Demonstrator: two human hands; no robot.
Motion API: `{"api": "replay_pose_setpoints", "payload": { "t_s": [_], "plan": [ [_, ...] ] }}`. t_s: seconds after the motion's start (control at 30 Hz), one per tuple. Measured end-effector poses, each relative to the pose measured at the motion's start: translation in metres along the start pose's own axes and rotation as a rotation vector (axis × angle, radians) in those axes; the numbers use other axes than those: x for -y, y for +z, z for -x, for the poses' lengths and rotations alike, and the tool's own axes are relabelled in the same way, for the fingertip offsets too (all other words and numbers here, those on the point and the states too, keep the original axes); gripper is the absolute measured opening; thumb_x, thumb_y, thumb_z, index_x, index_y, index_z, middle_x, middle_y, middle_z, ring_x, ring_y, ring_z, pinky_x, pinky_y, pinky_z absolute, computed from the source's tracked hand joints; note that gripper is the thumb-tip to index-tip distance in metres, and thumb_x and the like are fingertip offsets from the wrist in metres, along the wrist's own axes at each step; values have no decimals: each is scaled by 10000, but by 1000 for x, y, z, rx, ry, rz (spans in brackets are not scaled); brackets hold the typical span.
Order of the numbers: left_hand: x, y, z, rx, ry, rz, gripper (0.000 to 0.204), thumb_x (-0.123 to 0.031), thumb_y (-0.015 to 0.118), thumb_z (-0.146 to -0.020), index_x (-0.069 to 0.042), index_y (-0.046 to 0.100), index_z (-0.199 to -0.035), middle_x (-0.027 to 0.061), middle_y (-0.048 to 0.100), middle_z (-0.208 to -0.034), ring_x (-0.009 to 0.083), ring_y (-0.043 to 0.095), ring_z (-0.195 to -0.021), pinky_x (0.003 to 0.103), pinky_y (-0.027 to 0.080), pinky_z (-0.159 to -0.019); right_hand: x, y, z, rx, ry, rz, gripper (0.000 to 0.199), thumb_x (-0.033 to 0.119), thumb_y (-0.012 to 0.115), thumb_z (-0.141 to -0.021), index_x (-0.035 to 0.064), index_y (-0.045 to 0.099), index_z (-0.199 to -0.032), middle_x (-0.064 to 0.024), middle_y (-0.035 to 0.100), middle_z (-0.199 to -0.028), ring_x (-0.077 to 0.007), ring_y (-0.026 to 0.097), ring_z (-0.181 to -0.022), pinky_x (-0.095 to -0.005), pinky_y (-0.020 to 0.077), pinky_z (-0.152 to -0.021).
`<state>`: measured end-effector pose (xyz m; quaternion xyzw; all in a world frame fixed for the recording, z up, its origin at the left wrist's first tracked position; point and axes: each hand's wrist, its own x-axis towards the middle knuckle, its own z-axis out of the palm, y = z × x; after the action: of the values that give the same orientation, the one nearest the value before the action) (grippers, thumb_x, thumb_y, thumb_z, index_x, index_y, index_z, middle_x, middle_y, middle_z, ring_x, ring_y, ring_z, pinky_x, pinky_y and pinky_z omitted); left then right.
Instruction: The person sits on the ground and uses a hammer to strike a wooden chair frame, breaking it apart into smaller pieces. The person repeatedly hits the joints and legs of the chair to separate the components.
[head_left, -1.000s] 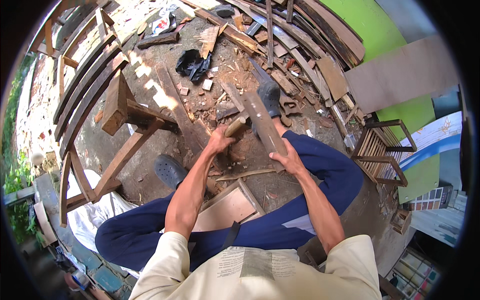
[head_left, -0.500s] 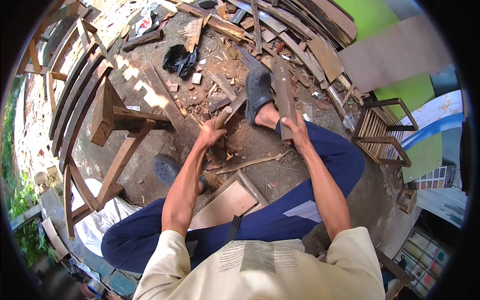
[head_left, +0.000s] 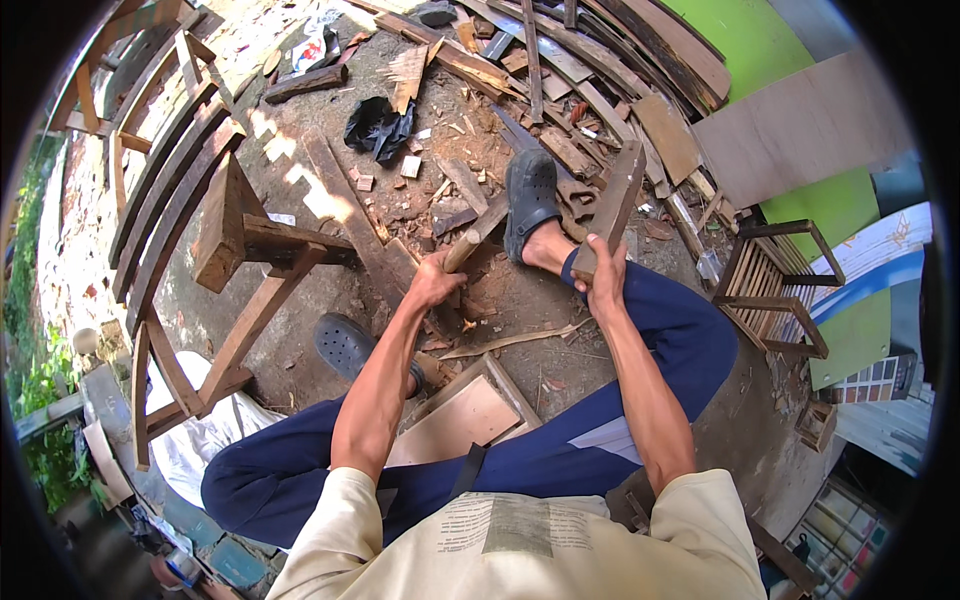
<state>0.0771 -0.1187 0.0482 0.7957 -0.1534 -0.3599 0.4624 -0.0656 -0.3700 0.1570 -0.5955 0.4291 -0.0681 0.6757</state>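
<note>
Wooden block (head_left: 616,190): swung rightward, away from the round handle (head_left: 462,251).
Left hand (head_left: 434,280): closed around the handle.
Right hand (head_left: 606,276): gripping block's near end.

a crumpled black plastic bag (head_left: 380,130) lies ahead, a slatted brown wooden rack (head_left: 758,301) sits at right, and a rumpled white sheet (head_left: 218,450), perhaps cloth, lies left.

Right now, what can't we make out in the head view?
Head view throughout:
Wooden handle: gripped section covered by the left hand.
Wooden bar: underside hidden by its own upper face; gripped part covered by the right hand.
Shallow wooden tray: near end behind the navy trousers.
Black plastic bag: inside hidden by its folds.
Green panel: cut off by the top edge.
</note>
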Motion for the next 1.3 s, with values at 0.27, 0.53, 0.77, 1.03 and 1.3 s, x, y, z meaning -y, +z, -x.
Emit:
{"api": "replay_pose_setpoints", "payload": {
  "t_s": [0.27, 0.53, 0.77, 1.03, 1.3],
  "plan": [
    [-9, -7, 1, 83, -69, 17, 536, -89, 775, -732, -38, 632, -1246, 106, 705, -1047, 210, 657, -947, 341, 522, -890, 9, -15, 19, 164, -25, 84, 813, 295, 715, -794, -53, 314, -1410, -275, 594, -1213, -385, 604, -1126, -423, 437, -1026],
    [4, 0, 1, -18, 137, 14, 382, -44, 736, -741, -9, 656, -1113, 33, 680, -892, 135, 617, -795, 315, 525, -741, -62, -7, 35, 372, -582, 619, 661, 351, 653, -841, 15, 396, -1348, -117, 583, -871, -160, 572, -563, -266, 395, -376],
    [-3, -1, 0, 9, 40, 27, 354, -36, 728, -747, 2, 634, -1086, 35, 658, -859, 132, 605, -771, 322, 526, -710, -2, -1, -4, 200, -182, 229, 795, 362, 689, -780, -3, 352, -1402, -237, 589, -1098, -295, 655, -791, -371, 532, -610],
    [-4, -9, 4, 88, -11, 137, 377, -25, 724, -731, -10, 633, -1096, 21, 655, -868, 128, 600, -784, 308, 520, -723, 27, -16, -1, 245, -116, 119, 840, 345, 709, -766, -12, 321, -1420, -277, 560, -1264, -341, 594, -1149, -455, 495, -959],
    [-5, -2, 5, 44, 79, 81, 425, -31, 748, -714, -7, 639, -1124, 26, 646, -891, 133, 591, -831, 305, 508, -773, -7, -25, 9, 451, -209, 522, 869, 404, 748, -741, -1, 386, -1419, -281, 508, -1319, -347, 458, -1295, -407, 308, -1120]
  ]
}}
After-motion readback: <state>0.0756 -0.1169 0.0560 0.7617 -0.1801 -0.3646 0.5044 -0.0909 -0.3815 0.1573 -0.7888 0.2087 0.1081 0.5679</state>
